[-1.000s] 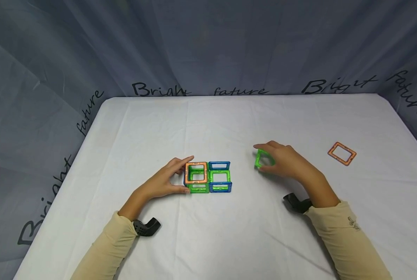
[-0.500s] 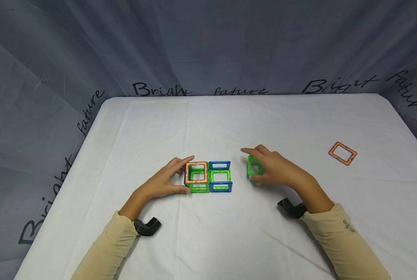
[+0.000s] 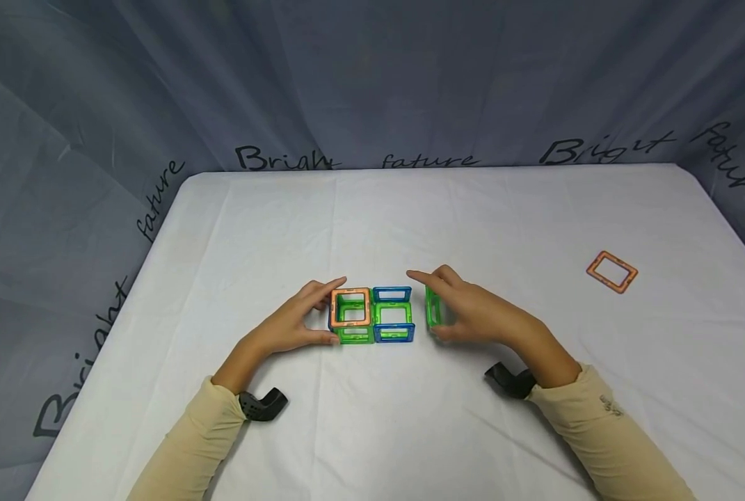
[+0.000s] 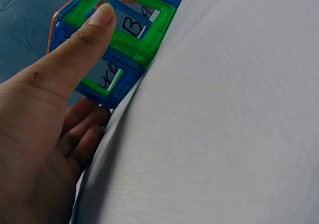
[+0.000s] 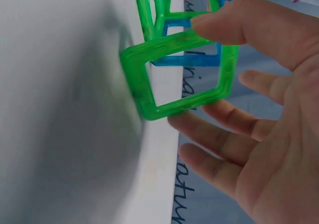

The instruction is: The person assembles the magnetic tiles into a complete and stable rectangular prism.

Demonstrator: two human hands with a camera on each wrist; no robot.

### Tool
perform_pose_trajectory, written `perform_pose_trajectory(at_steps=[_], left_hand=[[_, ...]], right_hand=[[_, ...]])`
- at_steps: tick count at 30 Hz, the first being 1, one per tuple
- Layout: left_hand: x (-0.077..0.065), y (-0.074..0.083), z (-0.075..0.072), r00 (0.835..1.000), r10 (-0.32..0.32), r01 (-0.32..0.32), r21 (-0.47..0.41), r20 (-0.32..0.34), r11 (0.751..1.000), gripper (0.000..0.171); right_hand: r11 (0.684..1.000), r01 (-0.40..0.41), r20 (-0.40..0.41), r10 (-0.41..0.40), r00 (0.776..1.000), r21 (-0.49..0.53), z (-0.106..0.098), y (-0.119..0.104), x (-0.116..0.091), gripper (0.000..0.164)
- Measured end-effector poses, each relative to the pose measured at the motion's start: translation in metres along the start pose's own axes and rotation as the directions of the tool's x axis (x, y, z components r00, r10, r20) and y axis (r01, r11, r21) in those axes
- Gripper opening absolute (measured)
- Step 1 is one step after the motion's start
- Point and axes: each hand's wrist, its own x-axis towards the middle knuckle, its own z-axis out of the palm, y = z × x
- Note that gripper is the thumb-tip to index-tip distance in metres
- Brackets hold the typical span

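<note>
My left hand [image 3: 289,321] holds the left end of a structure of magnetic tiles [image 3: 350,336], thumb on its near green face and fingers round the far side. That end is a closed box with an orange tile [image 3: 350,323] on top. Its right end has blue tiles standing front and back, an open top and an open right side. My right hand [image 3: 481,313] pinches a green square magnetic tile [image 5: 137,82] by two edges between thumb and fingers. Roughly upright, this tile [image 3: 433,309] stands a small gap right of the structure.
An orange rectangular tile [image 3: 612,272] lies flat on the white-covered table [image 3: 372,431], toward the right. Grey cloth [image 3: 372,83] with black lettering hangs behind the table. Each wrist carries a black camera mount [image 3: 263,405].
My right hand has carried the green tile leftward and slightly nearer, closer to the structure, and turned it more edge-on to the head view. The left hand and structure have stayed put.
</note>
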Motion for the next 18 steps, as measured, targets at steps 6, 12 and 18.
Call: perform_pose_trajectory(at_steps=[6, 12, 18], left_hand=[[0.0007, -0.0008, 0.0000, 1.000, -0.003, 0.003, -0.003, 0.001, 1.000, 0.091], [0.0009, -0.0009, -0.0002, 1.000, 0.000, 0.000, -0.005, 0.003, 1.000, 0.092], [0.0007, -0.0010, -0.0005, 1.000, -0.006, 0.006, -0.009, 0.004, 1.000, 0.092]], right_hand=[[0.999, 0.031, -0.014, -0.030, 0.999, 0.028, 0.0038, -0.0033, 0.0025, 0.086], [0.998, 0.063, -0.041, -0.062, 0.997, 0.029, 0.0087, -0.0031, 0.0045, 0.086], [0.995, 0.084, -0.053, -0.081, 0.995, 0.052, 0.0103, -0.0044, 0.0056, 0.086]])
